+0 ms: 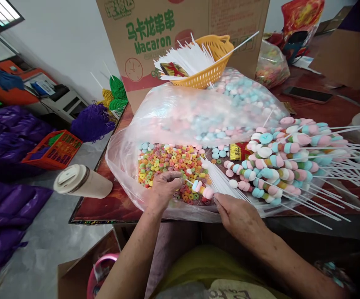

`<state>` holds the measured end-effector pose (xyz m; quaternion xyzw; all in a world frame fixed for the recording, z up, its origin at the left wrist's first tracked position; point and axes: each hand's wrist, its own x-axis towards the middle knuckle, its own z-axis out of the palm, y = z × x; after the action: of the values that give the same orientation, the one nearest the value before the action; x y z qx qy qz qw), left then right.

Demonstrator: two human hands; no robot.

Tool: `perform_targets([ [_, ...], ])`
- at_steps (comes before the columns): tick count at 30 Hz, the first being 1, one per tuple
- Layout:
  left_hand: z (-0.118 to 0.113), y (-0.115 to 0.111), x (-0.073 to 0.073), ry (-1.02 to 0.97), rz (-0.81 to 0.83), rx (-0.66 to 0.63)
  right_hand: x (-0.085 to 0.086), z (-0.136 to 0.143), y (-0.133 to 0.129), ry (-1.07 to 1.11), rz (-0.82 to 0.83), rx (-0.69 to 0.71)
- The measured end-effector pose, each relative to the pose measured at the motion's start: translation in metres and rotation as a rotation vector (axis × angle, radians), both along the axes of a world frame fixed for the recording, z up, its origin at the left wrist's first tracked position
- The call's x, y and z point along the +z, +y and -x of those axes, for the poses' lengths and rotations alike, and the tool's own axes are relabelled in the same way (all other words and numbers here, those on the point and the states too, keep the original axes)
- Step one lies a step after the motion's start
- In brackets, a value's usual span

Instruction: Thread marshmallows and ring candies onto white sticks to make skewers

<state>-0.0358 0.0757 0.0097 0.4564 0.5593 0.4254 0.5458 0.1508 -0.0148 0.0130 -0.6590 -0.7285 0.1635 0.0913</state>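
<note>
My right hand (240,214) pinches a candy skewer (202,189) just behind its pink end marshmallow. The stick's bare white tip points left, past blue, white and pink pieces. At that tip my left hand (164,189) has its thumb and fingers drawn together; what is between them is hidden. Under the left hand lies a heap of sugared gummy rings (158,162) in red, orange, yellow and green. White sticks (222,180) lie in a bundle beside the skewer. Finished-looking candy skewers (279,160) are piled to the right, sticks pointing right.
A large clear plastic bag (167,108) of pastel marshmallows lies behind the rings. On it rests a yellow basket (211,68) of white sticks, before a cardboard box (149,54). A lidded cup (85,181) stands at the left table edge; a phone (307,94) lies right.
</note>
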Motion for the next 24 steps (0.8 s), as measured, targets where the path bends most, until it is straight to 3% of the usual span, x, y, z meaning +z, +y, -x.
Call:
perform_targets([
  [9, -0.008, -0.010, -0.020, 0.084, -0.063, 0.032, 0.012, 0.007, -0.004, -0.136, 0.120, -0.029],
  [16, -0.012, -0.015, -0.016, -0.042, -0.017, 0.066, 0.016, 0.010, -0.003, -0.105, 0.165, 0.000],
  [21, -0.018, -0.015, -0.014, -0.121, 0.017, 0.132, 0.012, 0.006, -0.005, -0.111, 0.088, -0.006],
  [24, -0.020, -0.016, -0.014, -0.083, 0.005, 0.142, 0.011, 0.006, -0.005, -0.109, 0.114, -0.009],
])
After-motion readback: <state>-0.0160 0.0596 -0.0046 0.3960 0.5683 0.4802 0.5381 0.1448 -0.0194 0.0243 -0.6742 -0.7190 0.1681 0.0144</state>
